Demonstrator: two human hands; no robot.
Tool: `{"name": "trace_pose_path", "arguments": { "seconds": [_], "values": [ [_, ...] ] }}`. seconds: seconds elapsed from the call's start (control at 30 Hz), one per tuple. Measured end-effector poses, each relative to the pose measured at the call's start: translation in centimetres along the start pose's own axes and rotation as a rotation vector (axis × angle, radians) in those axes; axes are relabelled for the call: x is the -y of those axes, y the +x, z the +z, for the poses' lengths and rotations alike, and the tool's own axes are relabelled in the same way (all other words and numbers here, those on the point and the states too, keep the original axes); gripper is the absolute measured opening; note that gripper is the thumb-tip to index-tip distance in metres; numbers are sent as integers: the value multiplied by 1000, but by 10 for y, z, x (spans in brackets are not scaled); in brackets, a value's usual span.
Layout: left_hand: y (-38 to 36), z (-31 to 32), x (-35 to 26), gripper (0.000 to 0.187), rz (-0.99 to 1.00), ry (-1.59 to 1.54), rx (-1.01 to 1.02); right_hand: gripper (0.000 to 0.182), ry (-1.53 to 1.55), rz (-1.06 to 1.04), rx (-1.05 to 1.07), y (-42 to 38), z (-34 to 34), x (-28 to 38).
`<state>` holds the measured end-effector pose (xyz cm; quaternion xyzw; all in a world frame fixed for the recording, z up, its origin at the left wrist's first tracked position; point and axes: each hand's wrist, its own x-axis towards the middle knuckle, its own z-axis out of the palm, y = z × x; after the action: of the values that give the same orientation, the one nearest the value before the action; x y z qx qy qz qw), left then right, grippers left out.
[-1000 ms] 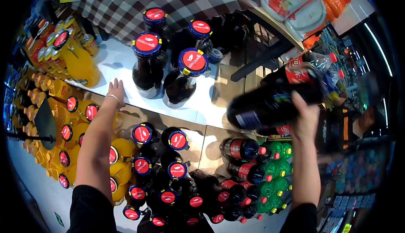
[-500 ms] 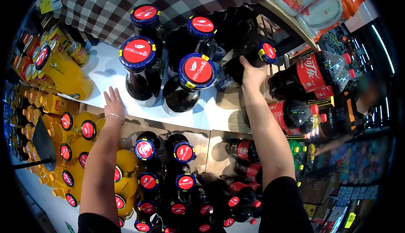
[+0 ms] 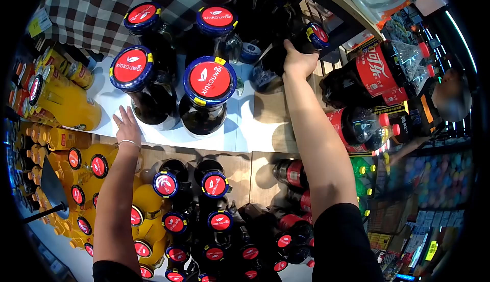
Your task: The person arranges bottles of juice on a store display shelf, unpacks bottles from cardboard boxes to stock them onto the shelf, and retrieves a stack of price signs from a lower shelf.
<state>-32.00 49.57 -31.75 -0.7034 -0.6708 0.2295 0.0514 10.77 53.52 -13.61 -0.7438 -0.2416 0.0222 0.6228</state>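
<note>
My right hand (image 3: 301, 61) is wrapped round a dark bottle (image 3: 269, 70) with a blue and red cap, tilted at the back right of the white shelf (image 3: 107, 103). Flat on that shelf's front edge rests my left hand (image 3: 127, 126), fingers apart and holding nothing. Between the hands stand large dark bottles with red "xinkouwei" lids, among them a front one (image 3: 204, 113) and one nearer my left hand (image 3: 150, 98). My right fingertips are partly hidden behind the bottle.
Orange juice bottles (image 3: 76, 106) stand at the left, with more below. Dark bottles (image 3: 219, 221) fill the lower shelf. Cola bottles (image 3: 375, 72) lie right of my right arm. A checkered cloth (image 3: 97, 6) hangs behind. A person (image 3: 451, 95) is at the far right.
The view has shifted, so the shelf bottles appear further left. My right hand, with the tilted bottle, appears slightly higher and further left. My left hand still rests on the shelf edge.
</note>
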Motion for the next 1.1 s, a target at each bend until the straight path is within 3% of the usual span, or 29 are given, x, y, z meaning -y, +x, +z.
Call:
{"name": "trace_pose_path", "arguments": {
  "seconds": [0.03,0.17,0.2,0.3,0.43,0.67,1.1],
  "values": [
    [-1,2,0,66,-17,45,-3,66,16,-32,12,0,1,-1],
    [-3,3,1,67,-13,49,-28,69,16,-163,-35,13,16,-20],
    [-4,2,1,67,-9,53,-35,80,-34,-144,-37,11,14,-14],
    [-4,3,0,67,-8,43,-53,72,-9,-102,-59,18,24,-19],
    [-6,0,0,67,-21,-12,-56,78,47,-184,-111,22,30,-20],
    [-3,7,-1,67,-40,6,-68,80,-40,-18,-76,16,29,5],
    [-8,-1,-2,65,-51,-6,-59,83,-217,31,-92,36,50,-4]
  ]
}}
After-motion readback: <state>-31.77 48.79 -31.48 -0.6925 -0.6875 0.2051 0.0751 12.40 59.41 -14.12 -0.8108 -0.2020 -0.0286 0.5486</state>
